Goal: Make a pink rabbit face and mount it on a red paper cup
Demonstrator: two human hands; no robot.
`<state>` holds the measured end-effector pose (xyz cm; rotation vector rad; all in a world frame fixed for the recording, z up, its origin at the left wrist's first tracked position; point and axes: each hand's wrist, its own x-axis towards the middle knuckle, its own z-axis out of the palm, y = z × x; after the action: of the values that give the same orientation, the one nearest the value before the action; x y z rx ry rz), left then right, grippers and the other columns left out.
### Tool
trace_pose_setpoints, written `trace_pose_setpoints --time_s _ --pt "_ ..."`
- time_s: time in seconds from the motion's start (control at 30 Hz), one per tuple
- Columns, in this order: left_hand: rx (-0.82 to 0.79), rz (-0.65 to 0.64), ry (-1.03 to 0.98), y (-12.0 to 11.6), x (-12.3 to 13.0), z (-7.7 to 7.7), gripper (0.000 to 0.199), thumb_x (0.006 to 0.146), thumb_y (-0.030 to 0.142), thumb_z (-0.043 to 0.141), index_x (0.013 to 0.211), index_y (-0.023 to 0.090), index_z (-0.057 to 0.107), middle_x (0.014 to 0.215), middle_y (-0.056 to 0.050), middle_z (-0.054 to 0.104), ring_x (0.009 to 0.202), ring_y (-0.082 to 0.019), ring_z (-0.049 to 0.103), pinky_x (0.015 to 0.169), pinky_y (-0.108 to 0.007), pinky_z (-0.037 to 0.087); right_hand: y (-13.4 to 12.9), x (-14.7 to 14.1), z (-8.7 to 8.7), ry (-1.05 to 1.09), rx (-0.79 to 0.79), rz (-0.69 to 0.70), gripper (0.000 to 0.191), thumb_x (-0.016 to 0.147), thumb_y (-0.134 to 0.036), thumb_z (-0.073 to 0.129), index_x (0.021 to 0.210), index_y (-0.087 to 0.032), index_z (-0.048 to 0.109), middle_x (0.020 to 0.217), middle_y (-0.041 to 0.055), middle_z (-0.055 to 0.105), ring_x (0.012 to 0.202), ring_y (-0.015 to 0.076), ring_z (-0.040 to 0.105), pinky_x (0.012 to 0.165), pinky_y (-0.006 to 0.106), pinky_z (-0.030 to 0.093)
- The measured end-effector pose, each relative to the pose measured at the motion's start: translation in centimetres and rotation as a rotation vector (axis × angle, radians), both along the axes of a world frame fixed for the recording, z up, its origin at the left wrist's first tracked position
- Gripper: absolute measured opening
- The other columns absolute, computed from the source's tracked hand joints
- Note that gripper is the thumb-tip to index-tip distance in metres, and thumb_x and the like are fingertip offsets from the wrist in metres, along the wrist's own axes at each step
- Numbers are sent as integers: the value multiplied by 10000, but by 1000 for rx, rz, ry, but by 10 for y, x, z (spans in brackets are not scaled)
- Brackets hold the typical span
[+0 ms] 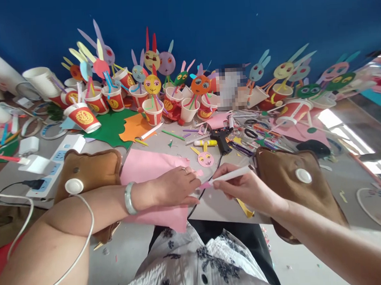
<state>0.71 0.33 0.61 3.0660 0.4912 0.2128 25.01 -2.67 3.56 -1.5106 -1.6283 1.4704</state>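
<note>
- So the right hand [240,186] is closed in a pinch on a white pen-like stick [232,174], which slants up toward 2 o'clock with its low end right by the work.
- Left hand [175,183] is palm down, fingers loosely curled and close together, thumb partly out. Its fingertips are at the small pink piece [206,185], but I honestly can't tell if they grip it or just press.
- That small pink piece sits between the two hands, dead centre, a bit toward 6 o'clock from the pink rabbit face [205,160].
- Imo the trick is one firm fingertip near the piece's edge, so it can't skate around under the stick.
- Light, short touches seem smarter than pushing; paper that small probably creases easily. Can't tell if the tip is actually touching.
- Watch the black cord [219,161] coming off the glue gun [221,140] at 1 o'clock. It runs close by, and I'd want a flat spot clear of it.
- Big pink sheet [147,168] lies at 9 o'clock, partly under the left forearm, so I'd move that arm gently to avoid dragging it.
</note>
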Motion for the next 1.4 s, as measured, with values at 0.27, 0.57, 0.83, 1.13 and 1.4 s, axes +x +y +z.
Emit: trace_pose_setpoints --time_s 0.27,0.57,0.83,1.13,1.4 --pt "-58 49 -67 1 1 -1 310 1024 422 543 1022 125 632 1002 -109 690 961 -256 643 818 -378 486 -2 -20 3 67 -97 13 361 791 -530 763 832 -184 668 522 -19 602 453 104 513 462 227 388" --pt "-18 56 -6 0 2 5 318 1054 341 451 1008 132 686 1084 -111 708 940 -242 646 831 -394 490 7 8 16 -56 -129 174 422 870 -589 686 936 -183 780 779 64 747 498 110 552 491 257 440" --pt "-57 74 23 2 4 4 311 1048 350 480 1059 117 685 1095 -131 710 906 -229 670 831 -378 487 15 19 20 -210 -18 361 417 910 -582 644 947 -192 787 614 9 657 493 117 520 457 236 394" --pt "-25 77 6 0 0 7 269 1039 321 494 1076 128 677 1191 -133 680 943 -215 667 870 -366 490 6 32 11 -652 959 758 323 1089 -304 401 1021 -163 683 682 27 662 571 136 566 570 294 381" --pt "22 25 -4 1 1 4 235 1034 286 495 1026 170 700 1204 -117 664 972 -219 625 982 -424 433 15 52 -14 -697 1337 821 367 960 -102 550 1298 -229 618 678 -26 622 561 130 516 553 335 360"
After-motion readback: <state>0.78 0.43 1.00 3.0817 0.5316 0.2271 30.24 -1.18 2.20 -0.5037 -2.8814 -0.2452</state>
